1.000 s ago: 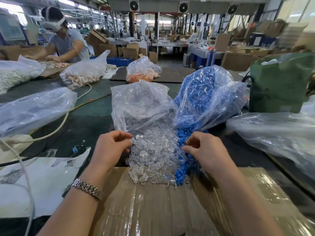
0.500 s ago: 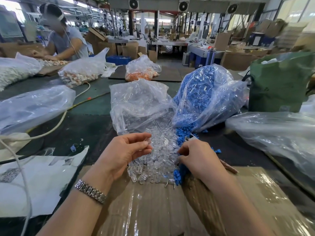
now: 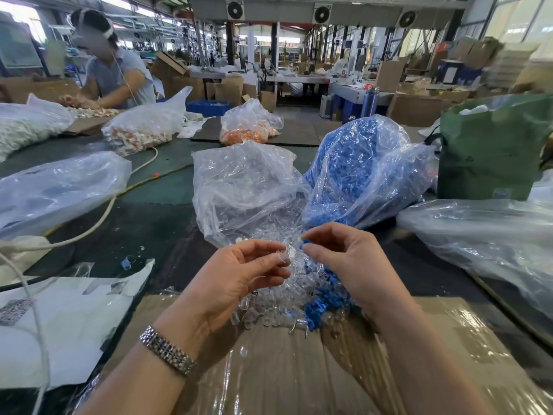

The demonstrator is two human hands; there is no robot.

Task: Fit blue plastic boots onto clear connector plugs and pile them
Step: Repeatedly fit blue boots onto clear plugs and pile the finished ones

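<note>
Pinching a clear plug (image 3: pixel 283 255) between thumb and fingertips, the left hand (image 3: pixel 239 280) faces the right hand (image 3: pixel 344 262), which pinches a blue boot (image 3: pixel 305 242). Both hover just above the loose plugs (image 3: pixel 275 307) spilling onto cardboard (image 3: pixel 269 369).

- Both forearms are bare up to the bottom edge of the head view; no sleeve shows on either one.
- The left wrist carries a silver metal link bracelet-style band (image 3: pixel 167 351), made of several rows of small shiny links, sitting snug just below the left hand (image 3: pixel 236 283).
- The right hand (image 3: pixel 347 265) and its wrist wear nothing: no ring, band or glove shows.
</note>
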